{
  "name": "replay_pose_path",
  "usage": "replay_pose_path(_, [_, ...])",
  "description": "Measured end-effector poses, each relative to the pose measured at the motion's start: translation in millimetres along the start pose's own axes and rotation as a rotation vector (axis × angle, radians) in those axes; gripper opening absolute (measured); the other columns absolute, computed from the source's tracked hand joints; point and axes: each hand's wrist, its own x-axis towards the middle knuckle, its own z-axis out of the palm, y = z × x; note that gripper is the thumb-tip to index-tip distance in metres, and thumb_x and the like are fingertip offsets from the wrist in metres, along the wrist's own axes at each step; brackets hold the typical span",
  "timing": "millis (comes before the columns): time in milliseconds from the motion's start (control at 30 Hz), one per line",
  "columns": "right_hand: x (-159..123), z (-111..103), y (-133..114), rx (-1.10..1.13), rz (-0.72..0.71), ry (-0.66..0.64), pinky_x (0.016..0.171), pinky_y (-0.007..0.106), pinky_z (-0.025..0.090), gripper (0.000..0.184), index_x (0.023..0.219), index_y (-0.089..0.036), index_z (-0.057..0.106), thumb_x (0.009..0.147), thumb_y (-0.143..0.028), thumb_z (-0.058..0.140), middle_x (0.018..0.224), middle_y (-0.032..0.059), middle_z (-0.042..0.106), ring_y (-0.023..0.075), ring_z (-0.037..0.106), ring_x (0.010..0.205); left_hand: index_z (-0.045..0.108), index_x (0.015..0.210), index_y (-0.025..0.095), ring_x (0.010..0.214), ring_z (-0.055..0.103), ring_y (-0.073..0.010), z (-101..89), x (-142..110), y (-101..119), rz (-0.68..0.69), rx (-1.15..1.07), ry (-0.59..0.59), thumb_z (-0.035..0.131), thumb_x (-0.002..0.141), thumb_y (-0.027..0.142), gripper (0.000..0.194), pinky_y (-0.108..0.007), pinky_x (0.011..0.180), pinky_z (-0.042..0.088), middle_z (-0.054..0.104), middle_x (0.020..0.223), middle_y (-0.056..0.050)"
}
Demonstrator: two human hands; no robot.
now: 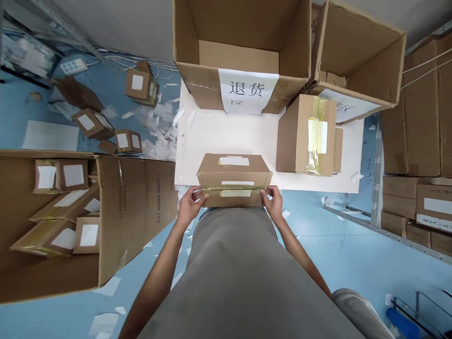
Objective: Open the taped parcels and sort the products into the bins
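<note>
A small taped cardboard box (233, 175) with white labels lies at the near edge of the white table (247, 136), right in front of my body. My left hand (190, 203) grips its near left corner, fingers curled onto the tape. My right hand (272, 201) grips the near right corner the same way. Both hands press on the box's front face along the yellow tape strip.
A taller taped box (305, 134) stands on the table to the right. Two big open cartons (243, 52) (360, 56) sit at the table's back. A large carton (134, 207) full of small parcels is at the left. Parcels and paper scraps litter the blue floor (106, 113). Stacked boxes (420, 197) line the right.
</note>
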Motion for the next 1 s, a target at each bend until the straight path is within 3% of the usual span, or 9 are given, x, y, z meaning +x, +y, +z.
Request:
replay_pose_path(167, [54.8, 1.7, -27.8, -0.03, -0.058, 0.005, 0.099, 0.05, 0.071, 0.063, 0.117, -0.025, 0.071, 0.105, -0.084, 0.056, 0.118, 0.0168, 0.087, 0.0327, 0.085, 0.101, 0.078, 0.12, 0.019, 0.117, 0.084, -0.0367, 6.5, 36.0, 30.0, 0.194, 0.082, 0.047, 0.085, 0.076, 0.081, 0.077, -0.056, 0.114, 0.067, 0.085, 0.133, -0.021])
replay_pose_path(300, [89.4, 1.3, -51.9, -0.084, -0.133, 0.021, 0.099, 0.049, 0.071, 0.059, 0.122, -0.023, 0.075, 0.109, -0.077, 0.058, 0.12, 0.0172, 0.088, 0.0326, 0.085, 0.101, 0.081, 0.13, 0.017, 0.12, 0.083, -0.0357, -0.4, 60.4, 56.7, 0.3, 0.116, 0.049, 0.081, 0.085, 0.075, 0.074, -0.051, 0.112, 0.068, 0.085, 0.141, -0.02])
replay_pose_path(500, [106.7, 29.0, -66.0, -0.135, -0.054, 0.004, 0.104, 0.053, 0.069, 0.038, 0.12, -0.022, 0.079, 0.112, -0.054, 0.061, 0.122, 0.0167, 0.088, 0.0335, 0.086, 0.101, 0.081, 0.131, 0.018, 0.116, 0.083, -0.0423, -7.7, 87.1, 63.3, 0.281, 0.336, 0.023, 0.075, 0.094, 0.062, 0.058, -0.062, 0.116, 0.064, 0.086, 0.132, -0.019])
replay_pose_path(600, [98.5, 25.3, -70.5, -0.081, -0.081, 0.002, 0.107, 0.054, 0.069, 0.045, 0.126, -0.02, 0.082, 0.112, -0.058, 0.063, 0.129, 0.019, 0.086, 0.0341, 0.086, 0.105, 0.072, 0.147, 0.014, 0.145, 0.07, -0.051, 0.5, 84.9, 70.0, 0.339, 0.446, 0.108, 0.076, 0.096, 0.053, 0.064, -0.07, 0.132, 0.051, 0.074, 0.152, -0.026])
replay_pose_path(700, [81.5, -19.7, -66.8, -0.016, -0.192, 0.176, 0.112, 0.053, 0.069, 0.053, 0.138, -0.022, 0.081, 0.114, -0.066, 0.062, 0.138, 0.0188, 0.083, 0.0334, 0.084, 0.118, 0.061, 0.164, 0.018, 0.172, 0.047, -0.047, 23.3, 67.8, 87.0, 0.556, 0.417, 0.167, 0.076, 0.104, 0.05, 0.07, -0.064, 0.146, 0.036, 0.055, 0.175, -0.027])
replay_pose_path(800, [81.1, -101.3, -36.1, -0.035, -0.23, 0.452, 0.116, 0.057, 0.067, 0.053, 0.143, -0.024, 0.079, 0.116, -0.066, 0.061, 0.142, 0.0184, 0.081, 0.0338, 0.079, 0.129, 0.063, 0.164, 0.023, 0.163, 0.06, -0.0407, 67.2, 51.1, 106.7, 0.68, 0.335, 0.052, 0.069, 0.112, 0.058, 0.063, -0.06, 0.14, 0.047, 0.061, 0.17, -0.024])
replay_pose_path(900, [117.8, -184.3, 26.0, -0.093, -0.198, 0.647, 0.122, 0.065, 0.061, 0.063, 0.148, -0.019, 0.075, 0.11, -0.069, 0.066, 0.149, 0.0219, 0.076, 0.0372, 0.074, 0.141, 0.061, 0.166, 0.023, 0.153, 0.071, -0.036, 133.6, 48.2, 119.7, 0.62, 0.225, -0.161, 0.067, 0.111, 0.071, 0.073, -0.057, 0.131, 0.058, 0.067, 0.167, -0.023])
replay_pose_path(1000, [176.1, -234.1, 93.5, -0.105, -0.084, 0.61, 0.12, 0.071, 0.061, 0.09, 0.148, -0.008, 0.074, 0.095, -0.081, 0.075, 0.143, 0.0299, 0.077, 0.042, 0.076, 0.134, 0.056, 0.171, 0.021, 0.153, 0.071, -0.0381, 215.0, 56.6, 127.9, 0.502, 0.126, -0.347, 0.072, 0.106, 0.076, 0.087, -0.058, 0.128, 0.06, 0.065, 0.169, -0.027])
